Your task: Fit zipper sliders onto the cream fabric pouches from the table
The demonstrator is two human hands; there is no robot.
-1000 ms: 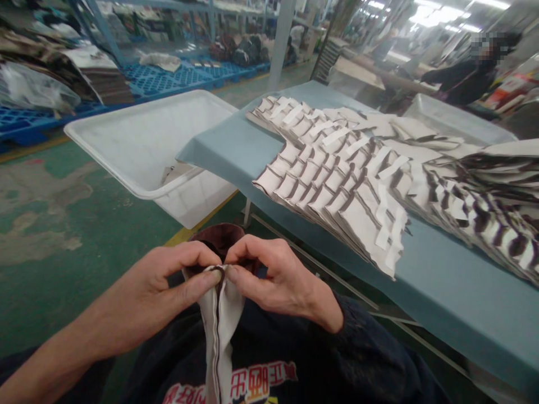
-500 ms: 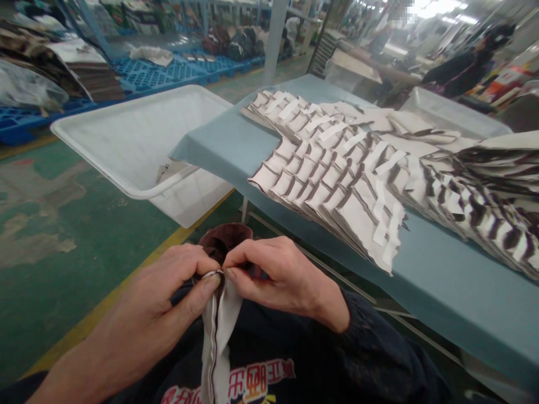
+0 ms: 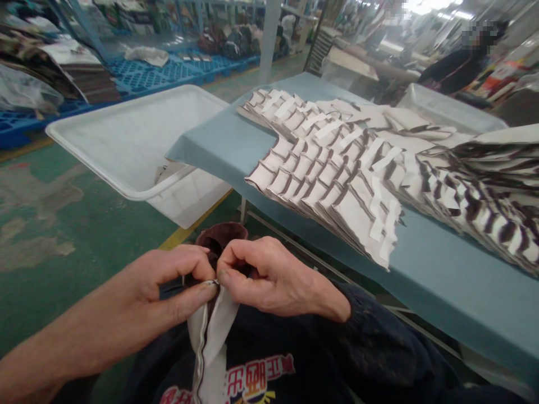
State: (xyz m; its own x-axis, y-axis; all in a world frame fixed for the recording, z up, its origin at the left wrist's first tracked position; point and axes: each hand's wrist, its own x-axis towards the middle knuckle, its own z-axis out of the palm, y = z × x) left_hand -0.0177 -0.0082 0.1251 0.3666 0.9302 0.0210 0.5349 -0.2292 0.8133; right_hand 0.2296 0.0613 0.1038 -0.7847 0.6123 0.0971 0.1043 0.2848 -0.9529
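A cream fabric piece with dark brown edges (image 3: 225, 314) hangs between my hands, in front of my dark printed clothing. My left hand (image 3: 177, 286) pinches its upper edge between thumb and index finger. Right beside it, my right hand (image 3: 269, 278) pinches the same edge, the fingertips of both hands almost touching. A brown part (image 3: 225, 233) shows just beyond my fingers; whether it joins the cream piece is hidden. On the table to the right lie overlapping rows of similar cream fabric pieces (image 3: 311, 168) with brown edges and white strips.
The blue-grey covered table (image 3: 442, 269) stretches along the right. A large white plastic tub (image 3: 138, 134) stands at its left end. Behind are blue pallets (image 3: 138, 73) with stacked goods, a metal post (image 3: 267, 45), a clear bin (image 3: 450, 106) and a person (image 3: 458, 62) at the back right.
Both hands have shifted slightly left, still pinching the fabric. The hanging fabric has opened a little wider below my fingers, and my left forearm lies flatter.
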